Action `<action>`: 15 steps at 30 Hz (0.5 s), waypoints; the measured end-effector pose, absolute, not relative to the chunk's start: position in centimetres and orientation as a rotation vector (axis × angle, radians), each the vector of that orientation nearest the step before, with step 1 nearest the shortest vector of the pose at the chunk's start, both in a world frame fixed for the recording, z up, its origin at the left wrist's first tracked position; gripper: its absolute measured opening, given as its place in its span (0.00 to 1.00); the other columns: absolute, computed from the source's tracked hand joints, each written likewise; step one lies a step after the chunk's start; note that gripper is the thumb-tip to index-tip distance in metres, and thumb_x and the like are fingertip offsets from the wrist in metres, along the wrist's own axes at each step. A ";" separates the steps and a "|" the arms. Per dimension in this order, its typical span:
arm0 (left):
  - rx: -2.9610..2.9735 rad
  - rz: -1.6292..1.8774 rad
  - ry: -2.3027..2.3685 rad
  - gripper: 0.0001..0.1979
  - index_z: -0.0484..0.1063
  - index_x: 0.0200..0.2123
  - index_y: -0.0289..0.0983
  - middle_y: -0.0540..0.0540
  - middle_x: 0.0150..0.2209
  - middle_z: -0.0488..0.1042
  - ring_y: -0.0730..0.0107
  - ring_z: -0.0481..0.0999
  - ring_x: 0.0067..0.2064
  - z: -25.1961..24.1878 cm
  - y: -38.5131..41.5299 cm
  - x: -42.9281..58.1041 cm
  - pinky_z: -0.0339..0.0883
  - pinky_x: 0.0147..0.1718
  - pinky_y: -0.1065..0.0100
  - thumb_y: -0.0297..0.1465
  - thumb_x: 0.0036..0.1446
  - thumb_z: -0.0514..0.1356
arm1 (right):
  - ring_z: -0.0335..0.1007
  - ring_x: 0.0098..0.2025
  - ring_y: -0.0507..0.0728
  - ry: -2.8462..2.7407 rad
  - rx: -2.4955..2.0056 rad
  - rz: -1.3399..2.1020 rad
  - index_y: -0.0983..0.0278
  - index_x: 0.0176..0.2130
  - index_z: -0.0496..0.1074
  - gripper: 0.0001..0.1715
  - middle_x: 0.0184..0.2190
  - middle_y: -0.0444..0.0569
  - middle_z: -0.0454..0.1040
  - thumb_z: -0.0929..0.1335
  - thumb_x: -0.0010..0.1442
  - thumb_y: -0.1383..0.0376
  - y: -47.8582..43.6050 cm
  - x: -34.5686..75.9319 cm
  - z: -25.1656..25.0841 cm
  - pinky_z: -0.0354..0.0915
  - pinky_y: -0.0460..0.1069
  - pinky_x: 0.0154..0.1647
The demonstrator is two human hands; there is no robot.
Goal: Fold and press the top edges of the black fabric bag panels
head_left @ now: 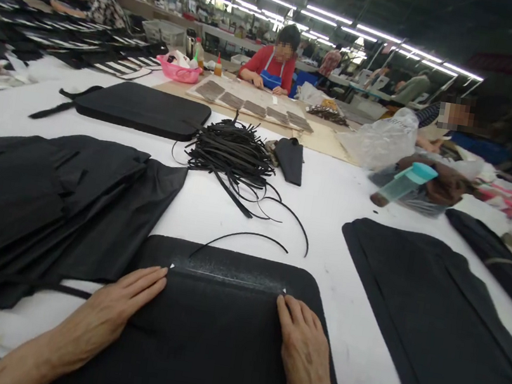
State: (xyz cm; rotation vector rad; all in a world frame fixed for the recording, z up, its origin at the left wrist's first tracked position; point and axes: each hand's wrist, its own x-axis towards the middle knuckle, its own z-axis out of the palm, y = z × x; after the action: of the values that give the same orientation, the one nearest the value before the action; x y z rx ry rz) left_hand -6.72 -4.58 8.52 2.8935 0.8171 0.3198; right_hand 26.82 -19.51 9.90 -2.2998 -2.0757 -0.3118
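A black panel with rounded corners lies flat in front of me on the white table. Across its upper part runs a shiny, wet-looking band, with a small white triangular mark near its left end and another white mark near its right end. My left hand rests on the panel's left side, fingers stretched out and tips beside the left mark. On the right side, my right hand lies with extended fingers, tips just below the other mark. A thin black strip curves over the panel's far edge.
Beyond the panel is a heap of black strips. Black sheets are piled left; a black padded piece lies behind them. Black panels lie right, near a teal-lidded bottle. A person in red works across the table.
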 end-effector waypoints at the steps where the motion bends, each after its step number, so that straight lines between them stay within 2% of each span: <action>1: 2.914 0.337 0.856 0.38 0.59 0.57 0.41 0.49 0.58 0.61 0.68 0.59 0.58 8.2 -4.6 -6.9 0.60 0.55 0.66 0.11 0.44 0.41 | 0.61 0.48 0.60 -2.048 -2.339 -0.333 0.68 0.50 0.66 0.24 0.47 0.53 0.68 0.61 0.54 0.80 -19.5 26.8 9.9 0.61 0.54 0.47; 5: 3.004 0.500 0.944 0.40 0.52 0.61 0.44 0.50 0.56 0.63 0.67 0.61 0.57 7.6 -5.2 -7.0 0.60 0.54 0.68 0.11 0.46 0.42 | 0.65 0.41 0.59 -1.971 -2.445 -0.456 0.63 0.40 0.70 0.16 0.42 0.51 0.69 0.61 0.56 0.77 -20.0 27.7 9.9 0.64 0.53 0.39; 8: 3.091 0.681 0.883 0.40 0.46 0.63 0.44 0.50 0.53 0.67 0.66 0.65 0.52 7.8 -5.5 -6.7 0.60 0.52 0.70 0.13 0.47 0.44 | 0.67 0.34 0.57 -1.993 -2.410 -0.580 0.61 0.32 0.69 0.13 0.36 0.48 0.71 0.61 0.58 0.75 -18.9 28.8 10.6 0.63 0.51 0.32; 11: 3.140 0.764 0.856 0.39 0.48 0.62 0.42 0.49 0.50 0.70 0.65 0.67 0.49 7.9 -5.3 -6.0 0.61 0.50 0.69 0.13 0.46 0.44 | 0.68 0.31 0.56 -2.018 -2.305 -0.632 0.60 0.31 0.68 0.12 0.31 0.45 0.70 0.61 0.59 0.74 -15.6 28.8 11.8 0.64 0.49 0.30; 13: 3.166 0.877 0.806 0.36 0.53 0.60 0.40 0.47 0.46 0.73 0.64 0.69 0.45 7.7 -5.0 -5.3 0.63 0.45 0.68 0.14 0.48 0.44 | 0.69 0.31 0.54 -2.060 -2.172 -0.624 0.59 0.34 0.68 0.13 0.34 0.45 0.71 0.59 0.59 0.74 -12.7 28.3 12.3 0.65 0.48 0.29; 15: 3.176 1.030 0.670 0.29 0.59 0.56 0.38 0.44 0.39 0.75 0.64 0.70 0.37 7.5 -4.8 -4.9 0.66 0.36 0.67 0.15 0.51 0.44 | 0.71 0.32 0.54 -2.081 -1.984 -0.615 0.58 0.38 0.68 0.15 0.39 0.46 0.72 0.58 0.58 0.73 -10.1 27.5 12.2 0.66 0.47 0.28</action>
State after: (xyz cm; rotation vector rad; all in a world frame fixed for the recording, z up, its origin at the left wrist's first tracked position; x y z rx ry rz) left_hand -4.88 -4.81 7.54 3.1764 0.6705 1.0300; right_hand 27.49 -10.06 12.19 -1.9843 -2.0806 -0.6147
